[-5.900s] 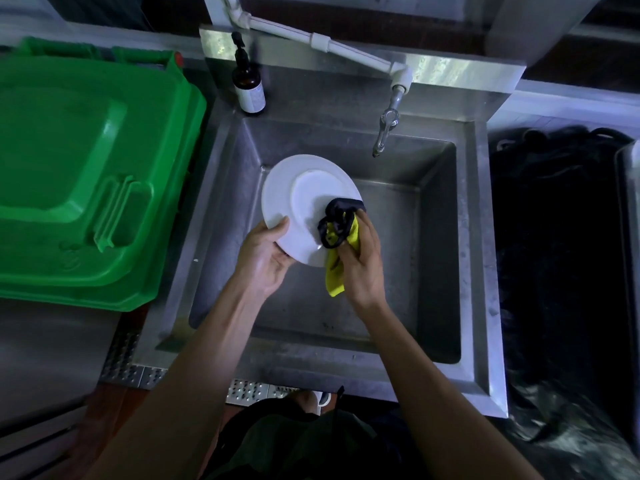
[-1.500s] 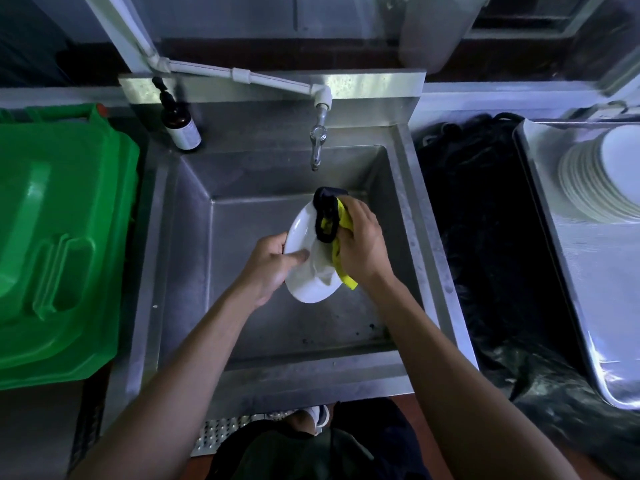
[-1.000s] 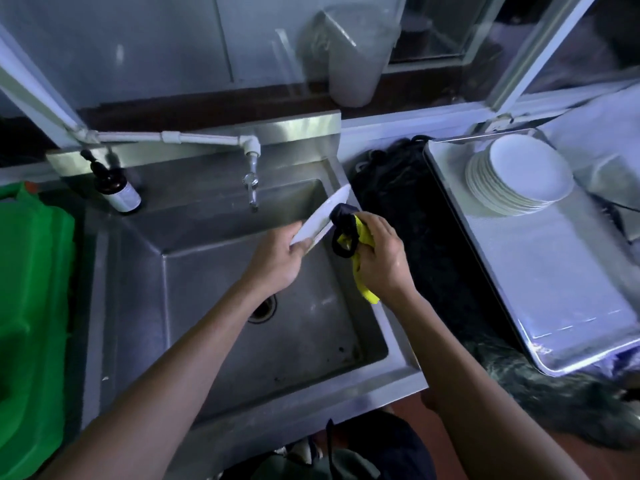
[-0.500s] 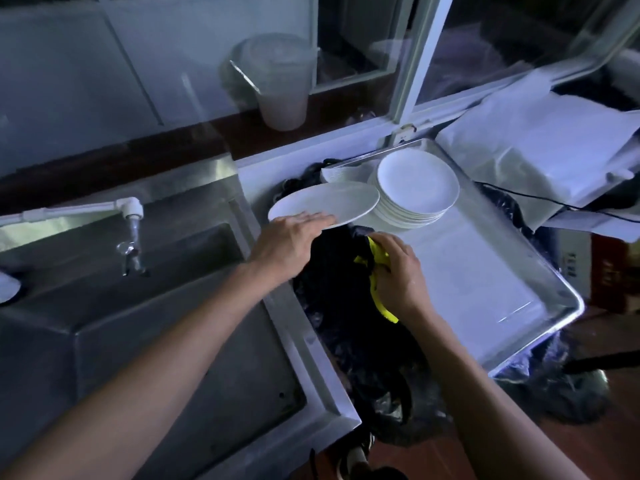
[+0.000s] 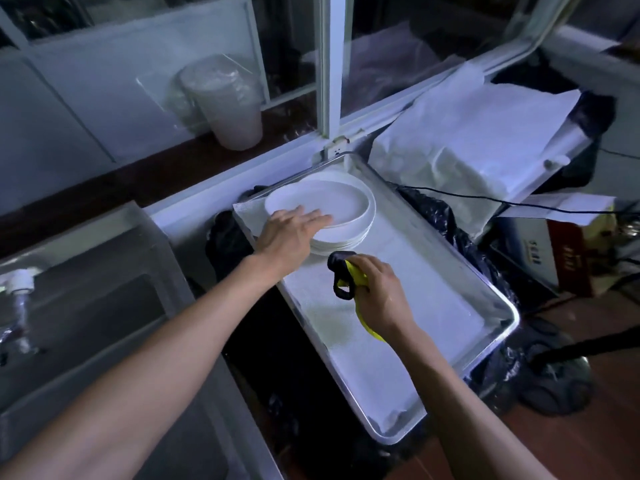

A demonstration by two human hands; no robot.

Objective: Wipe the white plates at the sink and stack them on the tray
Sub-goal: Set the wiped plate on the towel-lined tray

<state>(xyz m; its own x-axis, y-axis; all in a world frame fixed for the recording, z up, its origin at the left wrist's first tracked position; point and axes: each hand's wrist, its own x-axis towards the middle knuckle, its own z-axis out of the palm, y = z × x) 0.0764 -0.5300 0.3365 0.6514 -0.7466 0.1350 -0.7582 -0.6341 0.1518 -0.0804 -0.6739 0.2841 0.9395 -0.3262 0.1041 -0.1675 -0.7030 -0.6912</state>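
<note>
Stacking step in hand: sink (image 5: pixel 104 306) with tap (image 5: pixel 19 289) sits at 9 o'clock of the frame, no plate visible in it. Left hand (image 5: pixel 287 233) reaches to 12 o'clock, fingers straight and flat on the near rim of the top plate (image 5: pixel 332 206), thumb hidden so a grip underneath can't be confirmed. That plate is tilted slightly and lies on or just above the plate stack (image 5: pixel 349 237) at the far left corner of the tray (image 5: pixel 467 344). Whether it has fully seated is unclear.

Judgement: one wipe-and-stack cycle is nearly closed. Next move calls for letting the plate settle centred on the stack, sliding the fingers out without dragging it, then heading back toward 9 o'clock for another plate, if any remain.

Right hand (image 5: pixel 377 292) hovers over the tray just at 5 o'clock of the stack, fingers curled round a yellow-and-black cloth (image 5: pixel 346 275), tail hanging under the wrist.

Around: black plastic bag (image 5: pixel 242 341) fills the gap between sink and tray. Plastic container (image 5: pixel 228 105) on the sill at 11 o'clock. White sheet (image 5: pixel 467 133) at 1 o'clock, a black cable (image 5: pixel 485 199) crossing it near the tray's far edge. Cardboard box (image 5: pixel 554 258) at 3 o'clock. Nothing blocks the stack; the cloth hand is near, may brush it.
</note>
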